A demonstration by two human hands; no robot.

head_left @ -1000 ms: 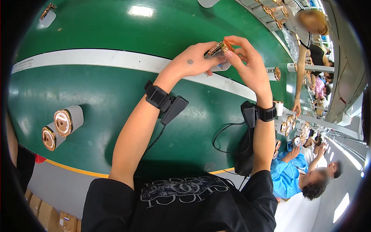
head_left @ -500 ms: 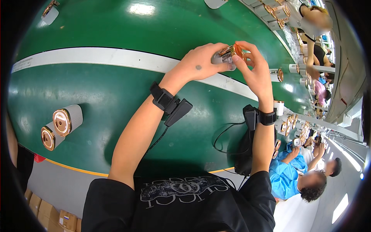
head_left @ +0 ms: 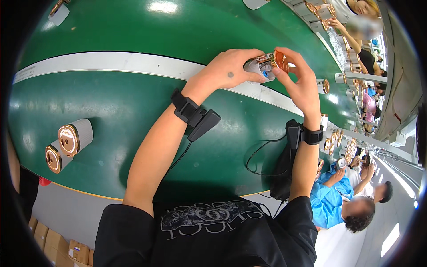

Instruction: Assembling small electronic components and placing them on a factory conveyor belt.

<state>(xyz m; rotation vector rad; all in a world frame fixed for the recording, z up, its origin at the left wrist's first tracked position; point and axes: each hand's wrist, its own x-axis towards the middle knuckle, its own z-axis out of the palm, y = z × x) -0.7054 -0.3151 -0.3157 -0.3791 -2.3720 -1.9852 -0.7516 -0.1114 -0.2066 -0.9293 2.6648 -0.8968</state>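
Over the white strip on the green bench, my left hand (head_left: 229, 71) is wrapped round a white housing (head_left: 252, 66), its fingers partly hidden behind it. My right hand (head_left: 303, 82) grips a shiny copper-coloured cap (head_left: 280, 61) between thumb and fingers at the housing's right end. Cap and housing stand partly apart. Inner parts show between them, among them a small blue round piece (head_left: 265, 73). Whether cap and housing still touch inside, I cannot tell.
Two white cylinders with copper ends (head_left: 75, 139) lie at the left. A black bag (head_left: 281, 178) with a cable sits by my right forearm. More such units stand at the far edges. Co-workers, one in a blue garment (head_left: 327, 202), sit along the right.
My right hand and the copper cap have shifted slightly right. The blue piece inside now shows. At the upper right, a co-worker's arm has moved up toward the units there.
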